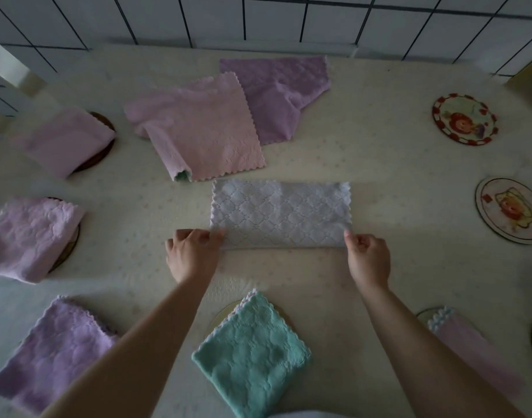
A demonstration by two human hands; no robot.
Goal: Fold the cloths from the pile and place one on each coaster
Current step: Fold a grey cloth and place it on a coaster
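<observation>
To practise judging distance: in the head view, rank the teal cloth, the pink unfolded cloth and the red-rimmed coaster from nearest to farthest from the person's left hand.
From the left hand:
1. Teal cloth, just below it, near the body.
2. Pink unfolded cloth, beyond it, toward the wall.
3. Red-rimmed coaster, far right.

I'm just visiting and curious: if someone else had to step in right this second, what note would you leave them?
Left hand and right hand each pinch a near corner of the white cloth, folded once into a rectangle at the table's middle.
Done: five folded cloths lie on coasters, three lilac or pink ones on the left, the teal cloth nearest, a pink one at the near right.
Left: fold the white cloth again and place it; then the pink cloth and purple cloth in the pile. Two picture coasters on the right are bare.
</observation>
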